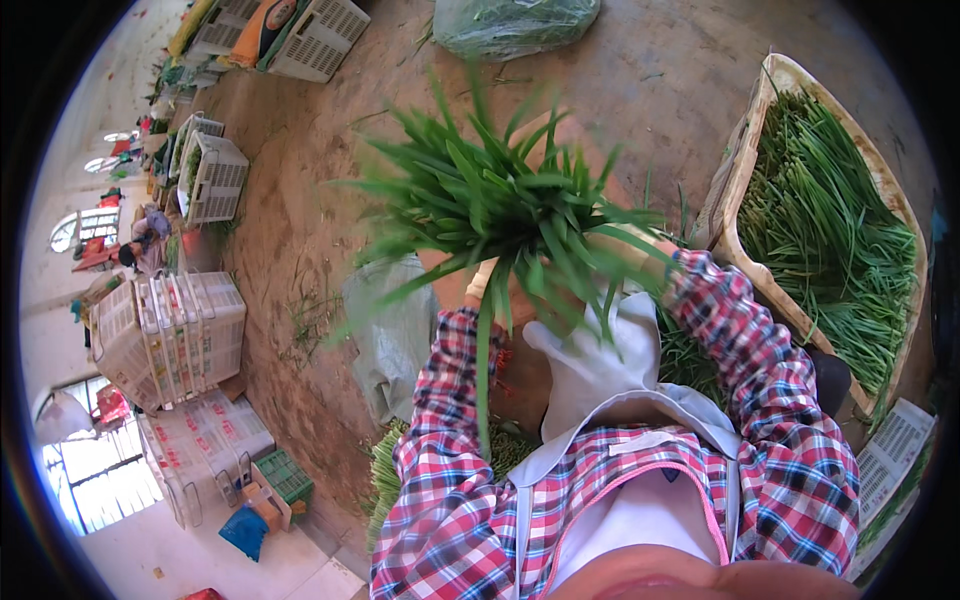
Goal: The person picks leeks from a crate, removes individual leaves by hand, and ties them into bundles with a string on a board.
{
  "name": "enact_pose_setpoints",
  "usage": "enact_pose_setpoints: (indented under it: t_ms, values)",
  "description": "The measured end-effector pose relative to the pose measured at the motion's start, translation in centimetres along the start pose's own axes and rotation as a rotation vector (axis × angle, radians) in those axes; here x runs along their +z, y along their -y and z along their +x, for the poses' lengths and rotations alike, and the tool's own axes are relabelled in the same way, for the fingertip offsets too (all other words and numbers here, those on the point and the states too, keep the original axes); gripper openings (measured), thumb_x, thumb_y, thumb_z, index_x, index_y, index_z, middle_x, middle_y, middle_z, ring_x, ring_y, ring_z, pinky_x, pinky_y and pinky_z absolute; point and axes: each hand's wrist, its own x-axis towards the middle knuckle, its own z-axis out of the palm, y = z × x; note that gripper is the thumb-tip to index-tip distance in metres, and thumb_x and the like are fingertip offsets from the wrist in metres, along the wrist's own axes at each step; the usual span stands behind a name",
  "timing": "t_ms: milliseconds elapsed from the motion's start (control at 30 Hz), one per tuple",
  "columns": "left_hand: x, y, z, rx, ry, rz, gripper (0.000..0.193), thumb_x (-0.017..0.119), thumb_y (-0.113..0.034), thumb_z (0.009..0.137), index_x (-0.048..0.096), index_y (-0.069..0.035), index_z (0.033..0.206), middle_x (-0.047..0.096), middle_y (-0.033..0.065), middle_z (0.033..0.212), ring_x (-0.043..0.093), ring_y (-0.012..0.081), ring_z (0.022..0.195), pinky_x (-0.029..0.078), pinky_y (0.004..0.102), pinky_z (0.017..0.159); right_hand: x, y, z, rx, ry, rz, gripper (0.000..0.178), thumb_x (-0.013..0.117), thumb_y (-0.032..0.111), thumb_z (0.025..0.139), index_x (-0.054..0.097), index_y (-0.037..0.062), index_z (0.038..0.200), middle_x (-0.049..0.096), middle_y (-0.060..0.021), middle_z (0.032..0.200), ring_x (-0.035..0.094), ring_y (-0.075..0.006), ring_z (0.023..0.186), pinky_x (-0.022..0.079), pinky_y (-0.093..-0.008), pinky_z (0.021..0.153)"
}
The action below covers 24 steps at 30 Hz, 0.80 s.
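Note:
A thick bunch of green leafy stalks (500, 200), long and flat-leaved like garlic chives, is raised in front of me with its leaf tips fanning up and outward, blurred by motion. My left hand (484, 281) grips it from the left, low down. On the other side, my right hand (643, 243) is closed against the bunch. Leaves cover most of my fingers on both hands. One long leaf hangs down past my left forearm. A grey-white apron (600, 350) lies over my lap below the bunch.
At my right stands a big pale-lined container (762, 265) heaped with similar greens (825, 220). Clear plastic sheeting (385, 345) lies on the dirt floor (300, 230) at left. Cut stalks (385, 480) sit beside my left arm. Stacked white crates (190, 330) and a filled plastic bag (515, 25) are farther off.

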Motion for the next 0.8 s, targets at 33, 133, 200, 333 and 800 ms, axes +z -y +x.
enact_pose_setpoints:
  t_ms: [33,133,200,333,800]
  values:
    - [0.6,0.4,-0.7,0.007,0.010,0.034,0.068,0.081,-0.018,0.078,0.049,-0.007,0.136,0.060,0.0052,0.127,0.054,0.0184,0.117,0.043,0.0325,0.102,-0.9,-0.6,-0.4,-0.010,0.071,0.066,0.032,0.068,0.011,0.090,0.061,0.0047,0.120,0.066,-0.0056,0.112,0.061,-0.0124,0.099,0.053,-0.0307,0.084]
    - [3.5,1.3,-1.6,0.031,0.357,0.070,0.063,0.080,-0.017,0.078,0.052,-0.006,0.133,0.061,0.0057,0.124,0.057,0.0184,0.114,0.045,0.0321,0.099,-2.7,-2.0,-0.6,0.023,0.205,0.273,0.039,0.075,0.006,0.082,0.061,0.0039,0.118,0.066,-0.0069,0.113,0.060,-0.0141,0.097,0.052,-0.0315,0.083]
    - [4.9,0.8,-0.4,0.026,0.564,0.062,0.060,0.080,-0.016,0.079,0.054,-0.006,0.132,0.063,0.0060,0.122,0.058,0.0184,0.111,0.047,0.0319,0.098,-3.4,-1.9,-0.4,0.118,0.054,-0.071,0.043,0.079,0.008,0.078,0.062,0.0034,0.118,0.067,-0.0065,0.112,0.060,-0.0143,0.096,0.052,-0.0322,0.084]
    - [4.1,-3.8,3.4,0.075,0.751,-0.053,0.053,0.079,-0.014,0.079,0.058,-0.005,0.128,0.065,0.0066,0.118,0.061,0.0184,0.107,0.050,0.0314,0.094,-3.3,-0.6,-0.2,-0.103,0.113,-0.378,0.042,0.081,0.019,0.079,0.066,0.0058,0.115,0.070,-0.0046,0.106,0.062,-0.0119,0.093,0.053,-0.0303,0.082]
    - [4.8,-7.4,6.7,-0.284,1.047,0.705,0.122,0.090,-0.051,0.055,0.030,0.009,0.143,0.055,0.0233,0.130,0.053,0.0291,0.124,0.043,0.0382,0.103,-4.5,-6.7,-5.8,0.003,-0.078,-0.706,0.027,0.055,0.022,0.099,0.068,-0.0001,0.090,0.066,-0.0119,0.097,0.064,-0.0218,0.081,0.052,-0.0322,0.077]
